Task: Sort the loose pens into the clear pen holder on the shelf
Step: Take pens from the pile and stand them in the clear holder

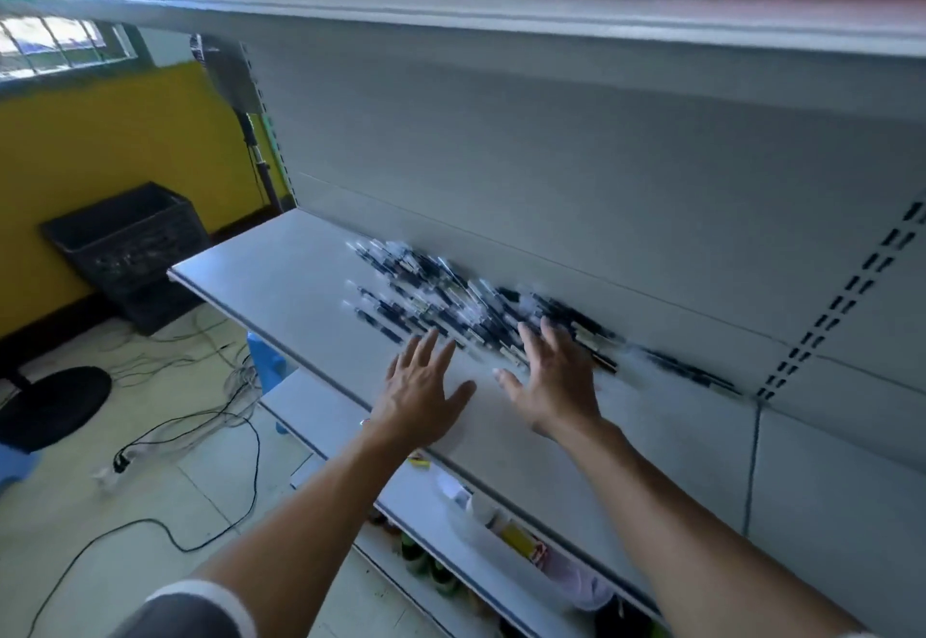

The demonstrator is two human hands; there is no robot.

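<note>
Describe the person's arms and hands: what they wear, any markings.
Both forearms are bare. The left hand and right hand wear no gloves, and no rings show. A thin band sits at the left wrist. A dark grey sleeve with a white cuff covers the left upper arm.

Head view, motion-blurred. A heap of dark loose pens lies along the back of a grey shelf, against the rear panel. Both hands are flat and spread, palms down, holding nothing. The left hand is just in front of the heap; the right hand has its fingertips over the nearest pens. A black crate stands on the floor to the left.
</note>
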